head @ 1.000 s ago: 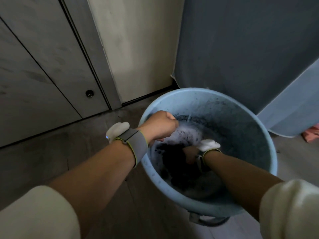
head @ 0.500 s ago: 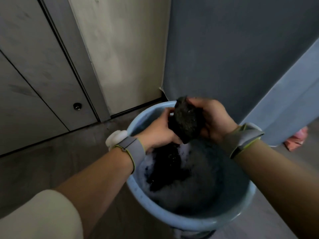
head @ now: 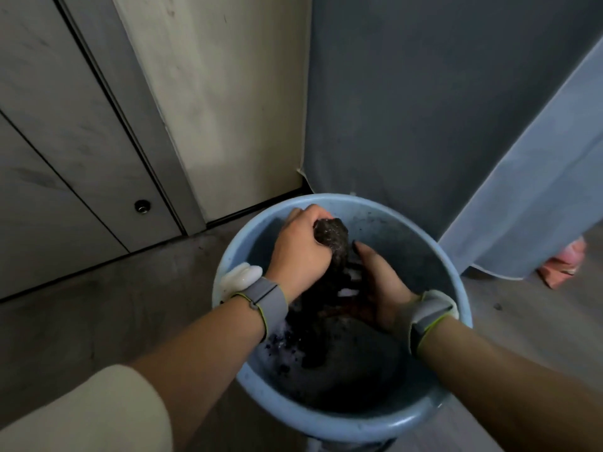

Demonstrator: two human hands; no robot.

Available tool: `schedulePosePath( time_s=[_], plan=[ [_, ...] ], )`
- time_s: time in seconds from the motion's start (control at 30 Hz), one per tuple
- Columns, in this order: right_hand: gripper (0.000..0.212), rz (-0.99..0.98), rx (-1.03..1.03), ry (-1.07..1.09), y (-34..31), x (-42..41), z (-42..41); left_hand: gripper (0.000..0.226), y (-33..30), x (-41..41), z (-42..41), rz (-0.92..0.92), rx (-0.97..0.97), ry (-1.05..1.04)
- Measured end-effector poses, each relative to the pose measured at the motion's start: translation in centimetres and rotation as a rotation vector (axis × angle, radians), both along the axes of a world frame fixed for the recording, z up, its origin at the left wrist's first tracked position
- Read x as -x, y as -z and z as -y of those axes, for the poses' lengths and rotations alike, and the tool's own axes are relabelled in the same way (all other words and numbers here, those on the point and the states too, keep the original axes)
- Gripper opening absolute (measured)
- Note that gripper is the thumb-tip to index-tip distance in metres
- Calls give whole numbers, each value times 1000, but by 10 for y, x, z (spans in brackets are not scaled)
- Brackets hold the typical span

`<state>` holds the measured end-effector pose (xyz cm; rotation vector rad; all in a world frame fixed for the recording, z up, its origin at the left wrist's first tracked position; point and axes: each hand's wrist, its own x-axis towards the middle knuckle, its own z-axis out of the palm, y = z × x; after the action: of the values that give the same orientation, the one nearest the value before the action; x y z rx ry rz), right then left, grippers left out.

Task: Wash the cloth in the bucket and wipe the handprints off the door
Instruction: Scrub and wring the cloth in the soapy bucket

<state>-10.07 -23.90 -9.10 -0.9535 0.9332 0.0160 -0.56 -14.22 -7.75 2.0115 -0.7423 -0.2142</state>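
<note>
Cloth (head: 331, 243) is dark, soaking wet and bunched up, held over the light blue bucket (head: 326, 422), with its lower end trailing down toward the sudsy dark water inside. Left hand (head: 301, 252) has its fingers curled tight round the top of the wad, knuckles up, squeezing it. Right hand (head: 380, 285) sits just beside it on the right, lower down in the bucket, fingers wrapped into the hanging part of the cloth, though honestly the grip there is hard to make out in the dark. Both wrists have grey bands with a yellow-green edge, and the left wrist band (head: 261, 296) has a white lump on it. Bucket stands on a grey floor (head: 114, 305). Far left is the pale door (head: 65, 125), and a grey-blue curtain (head: 424, 109) hangs on the far right.
</note>
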Motion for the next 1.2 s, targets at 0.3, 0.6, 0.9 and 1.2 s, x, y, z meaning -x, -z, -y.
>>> schedulePosePath(
  time_s=[0.3, 0.6, 0.9, 1.2],
  plan=[
    [47, 267, -100, 102, -8, -31, -11, 37, -14, 22, 17, -596, 264, -238],
    [16, 140, 178, -31, -9, -53, -16, 42, -10, -12, -22, -863, 246, -388],
    [31, 17, 285, -40, -21, -53, -19, 54, -26, -7, -16, -1119, 345, -337],
    [49, 38, -112, 6, -10, -31, -19, 35, -4, -11, -1, -794, 472, -486]
  ],
)
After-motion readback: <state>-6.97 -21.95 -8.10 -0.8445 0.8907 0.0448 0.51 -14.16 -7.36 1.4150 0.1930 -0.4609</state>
